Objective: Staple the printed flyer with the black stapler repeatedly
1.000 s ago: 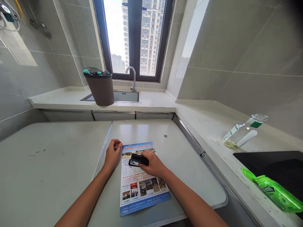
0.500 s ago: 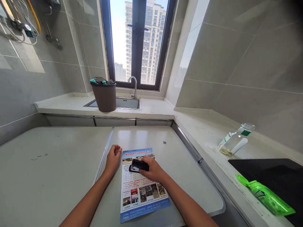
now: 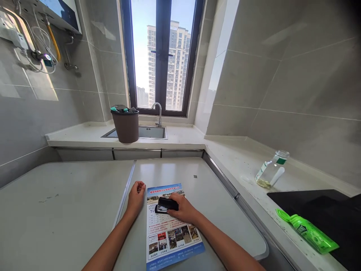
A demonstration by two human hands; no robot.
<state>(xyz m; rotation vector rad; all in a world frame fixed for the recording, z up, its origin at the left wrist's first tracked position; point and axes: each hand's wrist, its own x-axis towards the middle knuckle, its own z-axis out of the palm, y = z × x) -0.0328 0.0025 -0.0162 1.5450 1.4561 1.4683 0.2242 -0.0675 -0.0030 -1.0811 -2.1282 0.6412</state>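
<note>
A colour-printed flyer [image 3: 172, 233] with a blue border lies flat on the white table [image 3: 70, 210] in front of me. My right hand [image 3: 183, 208] rests on the flyer's upper part, fingers closed round a small black stapler [image 3: 166, 205]. My left hand [image 3: 136, 195] lies on the table just left of the flyer's top corner, fingers curled in, with nothing visible in them. A small loose staple strip [image 3: 194, 176] sits on the table beyond the flyer.
A brown bucket [image 3: 126, 124] stands by the sink [image 3: 146, 132] and tap [image 3: 158, 113] under the window. On the right counter are a tilted clear bottle [image 3: 270, 174], a black hob [image 3: 316, 210] and a green packet [image 3: 307, 231].
The camera has tilted upward, so everything sits lower in the picture. Both hands and the stapler keep the same places on the flyer and table.
</note>
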